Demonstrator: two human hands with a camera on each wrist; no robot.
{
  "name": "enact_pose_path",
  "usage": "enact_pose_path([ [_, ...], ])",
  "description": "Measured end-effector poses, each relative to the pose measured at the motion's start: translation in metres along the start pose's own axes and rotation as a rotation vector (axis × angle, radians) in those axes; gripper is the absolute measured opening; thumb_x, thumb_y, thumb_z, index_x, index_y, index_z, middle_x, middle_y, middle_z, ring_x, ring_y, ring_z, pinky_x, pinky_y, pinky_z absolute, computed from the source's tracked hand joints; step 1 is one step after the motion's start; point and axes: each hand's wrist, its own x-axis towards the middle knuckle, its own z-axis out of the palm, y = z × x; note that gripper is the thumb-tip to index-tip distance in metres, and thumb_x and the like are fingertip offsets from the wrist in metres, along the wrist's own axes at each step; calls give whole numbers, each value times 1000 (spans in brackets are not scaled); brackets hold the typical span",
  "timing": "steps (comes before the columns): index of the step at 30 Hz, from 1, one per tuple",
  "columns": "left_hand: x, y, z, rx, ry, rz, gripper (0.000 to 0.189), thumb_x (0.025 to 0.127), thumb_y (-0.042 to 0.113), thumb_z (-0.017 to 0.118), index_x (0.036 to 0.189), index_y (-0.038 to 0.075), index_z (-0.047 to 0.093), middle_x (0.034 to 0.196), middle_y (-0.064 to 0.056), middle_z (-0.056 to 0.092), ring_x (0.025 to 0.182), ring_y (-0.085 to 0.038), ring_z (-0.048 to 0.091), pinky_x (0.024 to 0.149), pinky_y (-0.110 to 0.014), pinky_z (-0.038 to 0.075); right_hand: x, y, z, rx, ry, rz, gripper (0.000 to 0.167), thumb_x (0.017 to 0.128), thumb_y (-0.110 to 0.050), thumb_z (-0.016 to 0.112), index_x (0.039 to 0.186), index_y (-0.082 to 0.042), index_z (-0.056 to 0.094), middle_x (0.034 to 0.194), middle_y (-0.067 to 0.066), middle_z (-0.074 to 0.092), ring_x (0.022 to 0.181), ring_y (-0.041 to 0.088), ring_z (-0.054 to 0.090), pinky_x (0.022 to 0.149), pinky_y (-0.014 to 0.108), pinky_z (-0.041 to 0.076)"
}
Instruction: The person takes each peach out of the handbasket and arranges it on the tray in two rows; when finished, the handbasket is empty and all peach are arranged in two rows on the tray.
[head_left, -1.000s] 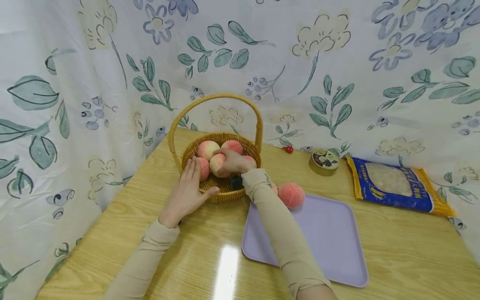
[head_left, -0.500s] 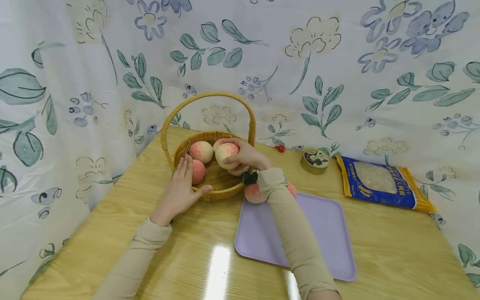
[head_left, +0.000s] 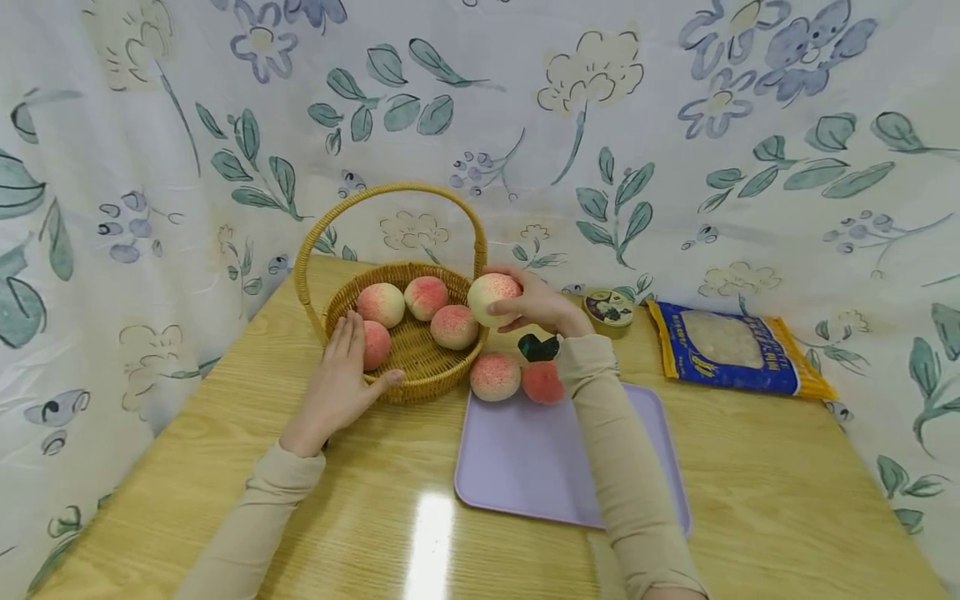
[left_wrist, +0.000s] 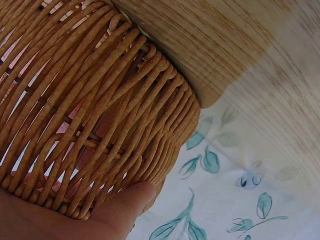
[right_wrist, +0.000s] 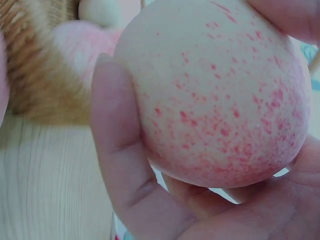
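My right hand (head_left: 538,307) grips a pale peach (head_left: 492,298) speckled with pink, over the right rim of the wicker basket (head_left: 420,388). The right wrist view shows the same peach (right_wrist: 220,115) large, with thumb and fingers curled round it. Several peaches sit in the basket, among them one at the back (head_left: 426,297) and one at the right (head_left: 453,327). My left hand (head_left: 337,379) rests on the basket's left front rim, its fingers straight beside a pink peach (head_left: 376,344). In the left wrist view a digit (left_wrist: 132,200) lies along the woven rim.
A lilac tray (head_left: 525,467) lies right of the basket, with a speckled peach (head_left: 495,377) and a redder one (head_left: 543,382) at its back edge. Farther back are a round tin (head_left: 608,310) and a blue and yellow food bag (head_left: 731,348). The basket's handle (head_left: 390,190) arches overhead.
My right hand has lifted the pale peach out of the basket's middle and carried it right, past the rim. The left hand keeps its place on the basket. The head view has shifted slightly.
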Motion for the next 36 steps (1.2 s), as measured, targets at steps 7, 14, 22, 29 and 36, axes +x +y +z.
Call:
enact_pose_path([
  [7,0,-1,1,14,-4,2,111,89,72,44,152,-8,0,160,-30,0,149,-45,3,121,-56,12,-25,18,-27,-32,41,28,69,91,-3,61,152,-18,32,133,20,46,96,20,57,76,38,60],
  [14,0,-1,-1,11,-5,-2,110,89,71,45,152,-9,0,159,-30,1,149,-45,3,120,-56,13,-51,45,-51,-58,83,119,69,92,-7,61,152,-17,29,142,23,35,107,29,53,79,37,59],
  [22,0,1,-1,9,6,4,110,89,70,45,151,-9,1,159,-31,2,149,-46,5,120,-56,13,-85,79,-72,-92,124,163,74,92,-9,62,155,-13,23,144,27,32,114,32,47,80,37,58],
  [29,0,2,0,7,4,3,110,90,70,46,151,-9,1,159,-30,1,148,-46,5,120,-56,13,-106,108,-79,-93,128,150,74,88,-7,65,152,-7,27,139,29,36,106,29,52,75,40,59],
  [36,1,1,0,10,3,3,109,90,69,45,151,-8,0,160,-29,0,148,-46,4,120,-57,13,-118,128,-75,-122,79,149,77,84,-7,71,150,-8,33,135,28,42,103,23,53,73,34,60],
])
